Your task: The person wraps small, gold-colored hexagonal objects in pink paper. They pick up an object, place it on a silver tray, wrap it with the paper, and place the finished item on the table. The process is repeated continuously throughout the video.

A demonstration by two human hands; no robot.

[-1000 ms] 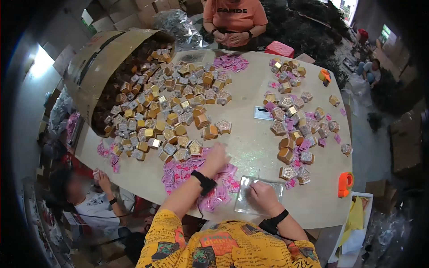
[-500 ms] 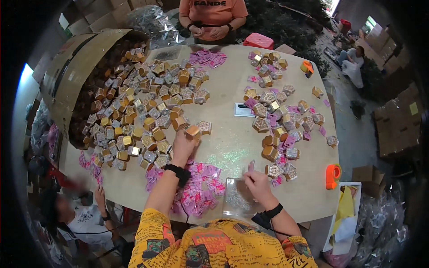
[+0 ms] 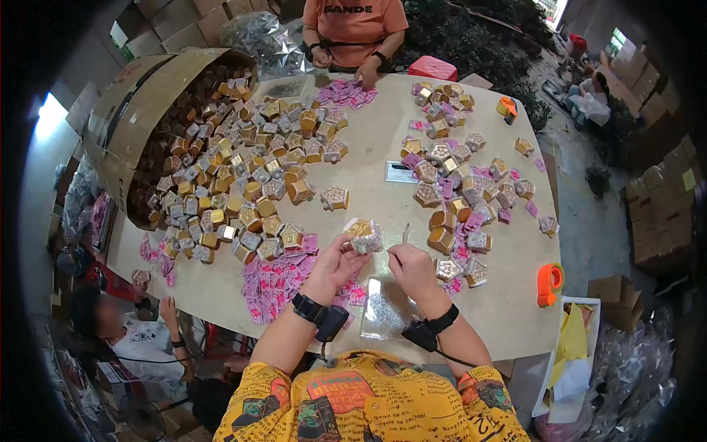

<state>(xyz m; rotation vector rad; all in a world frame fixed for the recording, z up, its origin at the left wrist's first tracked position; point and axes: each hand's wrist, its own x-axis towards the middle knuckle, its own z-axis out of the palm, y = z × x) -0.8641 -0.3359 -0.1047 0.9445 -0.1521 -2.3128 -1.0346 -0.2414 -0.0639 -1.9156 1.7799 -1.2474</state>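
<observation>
My left hand (image 3: 335, 263) is closed around a small gold house-shaped ornament (image 3: 361, 228) with a glittery, whitish front, raised over the middle of the table. Close by on its right, my right hand (image 3: 414, 271) is closed on a slim, pointed tool (image 3: 406, 233) that stands upward from the fingers; its exact kind is too small to make out. A shallow clear tray (image 3: 374, 324) with silvery bits in it lies just below my right hand. Pink printed packets (image 3: 276, 283) are heaped beside my left forearm, partly covered by it.
A tipped cardboard box (image 3: 110, 140) spills many gold ornaments (image 3: 254, 166) over the table's left. More ornaments mixed with pink packets (image 3: 471, 191) lie on the right, near orange tape dispensers (image 3: 549, 284). A co-worker (image 3: 355, 37) stands across; another person (image 3: 147, 346) sits at left.
My left hand has brought the ornament from the left pile toward my right hand. My right hand has moved up slightly from the tray. The co-worker's hand across has reached to the far packets.
</observation>
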